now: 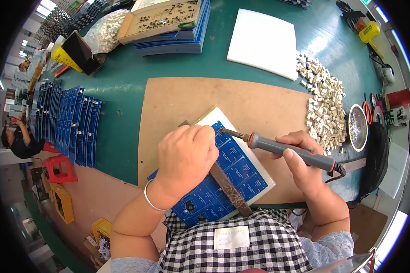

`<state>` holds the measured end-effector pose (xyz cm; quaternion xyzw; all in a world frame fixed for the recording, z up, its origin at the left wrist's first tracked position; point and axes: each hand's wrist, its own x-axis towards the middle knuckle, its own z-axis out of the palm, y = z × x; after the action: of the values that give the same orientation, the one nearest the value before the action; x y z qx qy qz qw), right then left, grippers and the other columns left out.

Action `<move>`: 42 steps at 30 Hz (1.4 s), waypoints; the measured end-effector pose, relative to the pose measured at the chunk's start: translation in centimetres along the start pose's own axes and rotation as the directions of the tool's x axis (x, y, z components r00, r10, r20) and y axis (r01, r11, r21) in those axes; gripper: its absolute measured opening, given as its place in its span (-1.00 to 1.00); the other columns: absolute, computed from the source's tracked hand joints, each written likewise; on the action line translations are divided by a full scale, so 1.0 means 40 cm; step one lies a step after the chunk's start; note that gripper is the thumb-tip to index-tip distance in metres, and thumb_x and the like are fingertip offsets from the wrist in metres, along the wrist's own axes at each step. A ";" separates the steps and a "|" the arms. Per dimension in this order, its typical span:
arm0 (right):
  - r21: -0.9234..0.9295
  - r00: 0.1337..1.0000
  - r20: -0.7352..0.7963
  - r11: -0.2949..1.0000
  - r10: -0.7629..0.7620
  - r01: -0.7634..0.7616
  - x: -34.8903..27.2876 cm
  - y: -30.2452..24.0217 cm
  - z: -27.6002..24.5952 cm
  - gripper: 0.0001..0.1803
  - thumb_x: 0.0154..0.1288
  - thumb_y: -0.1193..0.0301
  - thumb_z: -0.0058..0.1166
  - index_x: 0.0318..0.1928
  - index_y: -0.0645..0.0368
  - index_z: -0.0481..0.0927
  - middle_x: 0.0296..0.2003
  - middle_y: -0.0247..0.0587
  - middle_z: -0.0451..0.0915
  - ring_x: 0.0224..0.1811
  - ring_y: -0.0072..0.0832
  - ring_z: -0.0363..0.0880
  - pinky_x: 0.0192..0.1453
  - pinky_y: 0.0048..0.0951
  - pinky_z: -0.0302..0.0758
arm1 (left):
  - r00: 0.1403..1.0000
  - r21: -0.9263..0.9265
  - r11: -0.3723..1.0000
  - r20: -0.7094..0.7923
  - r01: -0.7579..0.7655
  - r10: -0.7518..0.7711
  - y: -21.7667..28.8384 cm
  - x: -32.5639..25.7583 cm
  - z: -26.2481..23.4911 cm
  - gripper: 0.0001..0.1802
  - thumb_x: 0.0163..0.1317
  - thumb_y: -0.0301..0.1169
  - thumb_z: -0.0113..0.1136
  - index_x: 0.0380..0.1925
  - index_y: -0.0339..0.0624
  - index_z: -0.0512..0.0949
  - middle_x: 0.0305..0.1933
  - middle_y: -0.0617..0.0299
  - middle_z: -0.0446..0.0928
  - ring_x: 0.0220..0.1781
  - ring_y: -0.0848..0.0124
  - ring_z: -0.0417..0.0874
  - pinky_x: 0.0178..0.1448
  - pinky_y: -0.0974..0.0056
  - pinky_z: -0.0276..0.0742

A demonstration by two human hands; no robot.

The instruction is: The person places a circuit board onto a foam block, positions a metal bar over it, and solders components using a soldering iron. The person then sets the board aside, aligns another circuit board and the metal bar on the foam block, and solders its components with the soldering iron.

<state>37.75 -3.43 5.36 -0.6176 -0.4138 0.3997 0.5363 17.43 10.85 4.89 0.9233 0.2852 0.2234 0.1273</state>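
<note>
A blue circuit board (234, 170) is laid on a white pad (264, 175), which is set on a brown mat (205, 98) at the near edge of the green desk (123, 98). The board is pressed down by the left hand (187, 157), which is curled loosely over its upper left part; a silver bangle (151, 200) is worn on that wrist. A dark metal bar (230, 189) is seen lying across the board, its upper end hidden under the left hand. A soldering iron (282, 149) is gripped by its grey handle in the right hand (303, 161), with the tip brought to the board's top edge, just beside the left fingers. To the right of the mat, a heap of small beige parts (325, 102) is spread out, and a round metal dish (357, 127) is placed next to it. Behind the mat a white foam sheet (264, 41) is laid flat. At the far left, a row of blue boards (70, 123) is stood on edge, and a cardboard tray (161, 18) is stacked on more boards at the back.
</note>
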 end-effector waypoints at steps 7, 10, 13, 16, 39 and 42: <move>-0.117 0.999 0.014 0.992 -0.049 0.050 -0.005 0.002 -0.017 -0.79 0.23 0.42 0.15 -0.19 0.32 0.58 -0.34 -0.13 0.68 -0.29 -0.49 0.66 -0.15 -0.48 0.54 | 0.999 -0.023 1.000 0.035 -0.001 0.002 -0.004 -0.003 -0.002 -0.82 -0.08 -0.50 0.25 -0.60 -0.09 0.40 -0.62 0.26 0.39 -0.53 0.29 0.48 -0.47 0.21 0.39; -0.163 0.996 0.016 0.982 -0.089 0.090 -0.010 -0.006 -0.022 -0.80 0.21 0.41 0.15 -0.24 0.31 0.58 -0.37 -0.14 0.68 -0.34 -0.52 0.64 -0.21 -0.48 0.51 | 0.999 -0.076 0.997 0.037 0.011 -0.008 -0.004 -0.008 -0.013 -0.87 -0.07 -0.59 0.25 -0.51 -0.14 0.52 -0.59 0.23 0.44 -0.54 0.26 0.47 -0.46 0.20 0.37; -0.151 0.992 0.034 0.981 -0.119 0.123 -0.023 -0.003 -0.025 -0.79 0.21 0.39 0.14 -0.25 0.31 0.58 -0.37 -0.16 0.68 -0.38 -0.52 0.59 -0.19 -0.45 0.47 | 0.998 -0.033 0.998 0.042 0.046 -0.045 0.004 -0.016 -0.034 -0.86 -0.07 -0.48 0.30 -0.57 -0.06 0.49 -0.64 0.29 0.35 -0.56 0.32 0.46 -0.49 0.23 0.36; -0.033 0.991 -0.074 0.993 -0.114 0.112 -0.035 -0.001 -0.018 -0.79 0.19 0.38 0.14 -0.26 0.29 0.58 -0.37 -0.17 0.68 -0.39 -0.50 0.53 -0.17 -0.41 0.40 | 0.999 -0.030 0.999 -0.019 0.036 -0.037 0.004 -0.025 -0.031 -0.85 -0.10 -0.52 0.29 -0.56 -0.08 0.49 -0.65 0.28 0.34 -0.56 0.32 0.44 -0.49 0.24 0.34; -0.210 0.970 0.036 0.947 -0.241 0.243 -0.040 0.012 0.005 -0.65 0.30 0.24 0.09 -0.22 0.35 0.51 -0.49 -0.04 0.61 -0.42 -0.50 0.44 -0.30 -0.46 0.39 | 0.998 -0.016 1.000 0.051 -0.023 0.023 0.011 -0.014 -0.002 -0.81 -0.09 -0.52 0.24 -0.60 -0.12 0.37 -0.62 0.23 0.38 -0.53 0.26 0.46 -0.44 0.19 0.36; -0.246 0.966 0.073 0.934 -0.249 0.259 -0.033 0.010 0.000 -0.67 0.30 0.26 0.08 -0.22 0.35 0.51 -0.49 -0.05 0.62 -0.43 -0.51 0.43 -0.29 -0.46 0.38 | 0.998 -0.010 1.000 0.055 -0.019 0.019 0.010 -0.011 0.001 -0.81 -0.07 -0.51 0.23 -0.60 -0.11 0.37 -0.61 0.23 0.39 -0.51 0.26 0.47 -0.43 0.19 0.38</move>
<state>37.34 -4.70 5.04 -0.6140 -0.5485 0.2833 0.4918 17.32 10.28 4.86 0.9312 0.2716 0.2004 0.1376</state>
